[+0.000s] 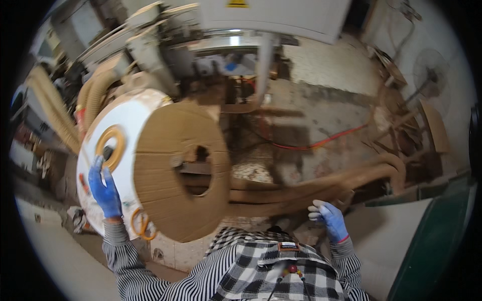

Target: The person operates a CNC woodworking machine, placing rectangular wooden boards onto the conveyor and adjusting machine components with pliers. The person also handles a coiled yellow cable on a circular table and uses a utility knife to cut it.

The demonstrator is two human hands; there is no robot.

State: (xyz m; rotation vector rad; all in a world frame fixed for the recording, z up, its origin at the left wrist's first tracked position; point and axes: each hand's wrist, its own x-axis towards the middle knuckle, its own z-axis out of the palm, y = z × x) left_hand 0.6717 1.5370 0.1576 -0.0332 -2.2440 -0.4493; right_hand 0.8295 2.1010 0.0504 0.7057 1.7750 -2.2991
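Note:
My left hand (103, 188), in a blue glove, reaches over a round white board (90, 190), its fingers extended at the lower left edge of an orange ring (115, 159); whether they touch it is unclear. Orange-handled scissors (140, 226) lie near that wrist. A round cardboard sheet (170, 215) with a ragged central hole covers the board's right part and extends past it. My right hand (327, 219), also gloved, is in the air to the right of the cardboard, fingers loosely bent and apart, holding nothing.
Ribbed hoses (90, 100) and machinery (148, 57) stand behind the board at left. Brown hoses (281, 190) run rightward along the floor. A red cable (331, 138) crosses behind them. A fan (432, 75), a wooden chair (429, 125) and a green edge (416, 266) are at right.

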